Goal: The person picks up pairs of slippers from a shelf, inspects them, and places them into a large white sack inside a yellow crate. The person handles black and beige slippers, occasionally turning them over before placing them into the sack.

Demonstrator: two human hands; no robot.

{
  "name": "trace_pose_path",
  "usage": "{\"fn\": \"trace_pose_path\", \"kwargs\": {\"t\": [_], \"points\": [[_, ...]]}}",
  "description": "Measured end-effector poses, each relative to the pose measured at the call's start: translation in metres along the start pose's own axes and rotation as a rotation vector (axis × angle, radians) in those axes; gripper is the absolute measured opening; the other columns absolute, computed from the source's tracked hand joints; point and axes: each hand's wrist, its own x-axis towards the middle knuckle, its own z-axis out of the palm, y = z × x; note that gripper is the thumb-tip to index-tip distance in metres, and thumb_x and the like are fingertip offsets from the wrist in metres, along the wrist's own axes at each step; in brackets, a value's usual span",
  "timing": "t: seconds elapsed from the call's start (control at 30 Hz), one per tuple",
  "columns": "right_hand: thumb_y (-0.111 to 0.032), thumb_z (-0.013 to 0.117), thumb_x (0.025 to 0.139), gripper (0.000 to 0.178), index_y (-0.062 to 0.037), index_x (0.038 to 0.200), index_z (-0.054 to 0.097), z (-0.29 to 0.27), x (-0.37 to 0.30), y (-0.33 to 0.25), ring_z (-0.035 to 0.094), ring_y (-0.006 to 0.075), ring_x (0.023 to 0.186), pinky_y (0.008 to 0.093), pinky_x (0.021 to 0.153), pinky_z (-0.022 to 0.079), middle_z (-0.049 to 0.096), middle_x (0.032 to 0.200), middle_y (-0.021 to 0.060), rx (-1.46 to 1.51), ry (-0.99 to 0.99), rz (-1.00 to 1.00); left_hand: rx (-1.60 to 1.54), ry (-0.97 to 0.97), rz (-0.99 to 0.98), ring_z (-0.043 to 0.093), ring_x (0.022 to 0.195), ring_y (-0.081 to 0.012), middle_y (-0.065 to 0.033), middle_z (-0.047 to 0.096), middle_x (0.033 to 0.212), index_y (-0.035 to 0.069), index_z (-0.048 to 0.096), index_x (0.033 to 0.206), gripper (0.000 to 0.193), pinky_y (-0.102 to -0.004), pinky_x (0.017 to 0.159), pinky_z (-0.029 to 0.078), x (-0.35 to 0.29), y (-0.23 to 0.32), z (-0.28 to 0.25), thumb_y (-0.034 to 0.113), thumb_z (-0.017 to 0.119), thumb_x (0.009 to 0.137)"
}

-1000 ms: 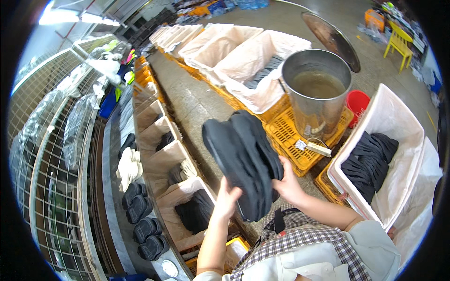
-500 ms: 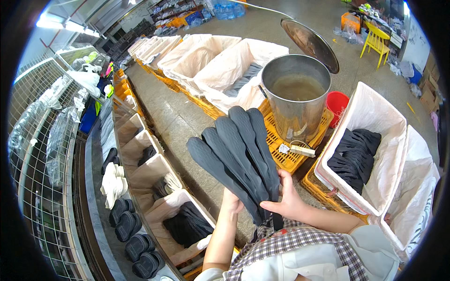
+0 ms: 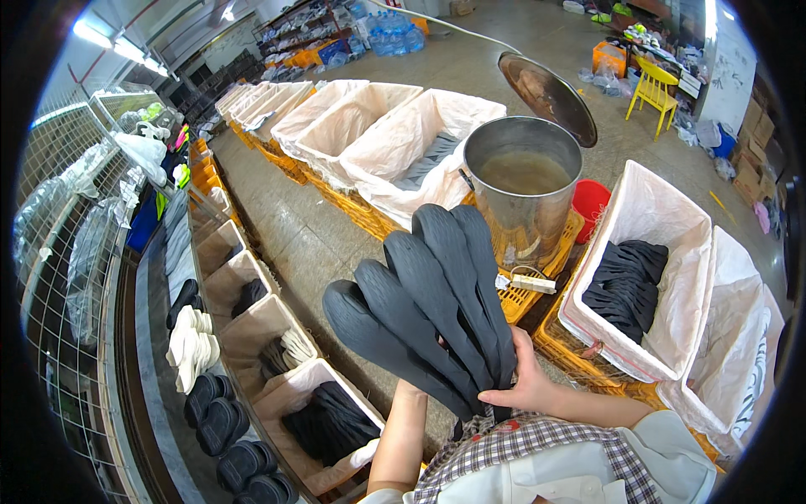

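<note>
A fan of several dark grey socks (image 3: 428, 290) spreads out in front of me, rounded toe ends pointing up and away. My right hand (image 3: 525, 380) grips the gathered lower ends, its thumb lying across the front. My left hand (image 3: 410, 396) is closed on the bunch from the left and below; most of its fingers are hidden behind the socks. Past the fan stands a large steel pot (image 3: 541, 210) with cloudy liquid, its round lid (image 3: 550, 97) tipped up behind it. On the right, a cloth-lined basket (image 3: 693, 244) contains black socks (image 3: 625, 290).
A yellow crate (image 3: 550, 260) is under the pot, beside a red bucket (image 3: 590, 206). Lined bins (image 3: 395, 164) run into the distance. At the left, a narrow table (image 3: 172, 437) carries white socks (image 3: 193, 349) and black bundles (image 3: 222, 424); lined compartments (image 3: 290, 391) adjoin it.
The fanned socks have come slightly nearer and spread a little wider. Both hands keep hold of them. The view has shifted slightly.
</note>
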Motion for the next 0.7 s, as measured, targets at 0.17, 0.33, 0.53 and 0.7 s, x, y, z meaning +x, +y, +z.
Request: {"fn": "trace_pose_path", "kwargs": {"t": [0.17,0.33,0.53,0.7], "points": [[-0.032,0.080,0.068,0.101,0.0001,0.138,0.014,0.005,-0.008,0.000,0.028,0.0332,0.128,0.0447,0.104,0.028,0.027,0.135,0.0218,0.076,-0.031,0.021,0.034,0.053,0.006,0.056,0.104,-0.0242,-0.0100,0.054,0.120,0.005,0.044,0.129,0.044,-0.0389,0.088,0.048,-0.003,0.002,-0.005,0.026,0.053,0.091],[-0.023,0.075,0.076,0.088,-0.0033,0.137,0.014,0.005,-0.011,-0.002,0.028,0.0275,0.130,0.0439,0.098,0.037,0.028,0.136,0.0168,0.275,-0.028,-0.026,0.066,0.093,-0.004,0.056,0.102,-0.0240,-0.0101,0.055,0.118,0.005,0.046,0.127,0.042,-0.0384,0.087,0.049,-0.008,0.002,-0.006,0.026,0.052,0.092],[-0.022,0.070,0.081,0.074,0.0004,0.135,0.024,-0.010,-0.008,0.003,0.037,0.0223,0.122,0.0350,0.101,0.033,0.038,0.131,0.0136,0.388,0.041,0.185,0.125,0.134,-0.040,0.057,0.100,-0.0237,-0.0101,0.056,0.115,0.004,0.047,0.126,0.040,-0.0378,0.085,0.050,-0.015,-0.007,-0.006,0.026,0.052,0.092],[-0.019,0.072,0.072,0.084,0.0045,0.137,0.025,-0.016,-0.014,-0.002,0.038,0.0317,0.124,0.0379,0.103,0.031,0.039,0.130,0.0230,0.115,0.025,0.135,0.122,0.021,-0.113,0.056,0.097,-0.0220,-0.0079,0.059,0.106,0.006,0.054,0.111,0.033,-0.0346,0.086,0.047,-0.015,-0.020,-0.006,0.032,0.050,0.092]]}}
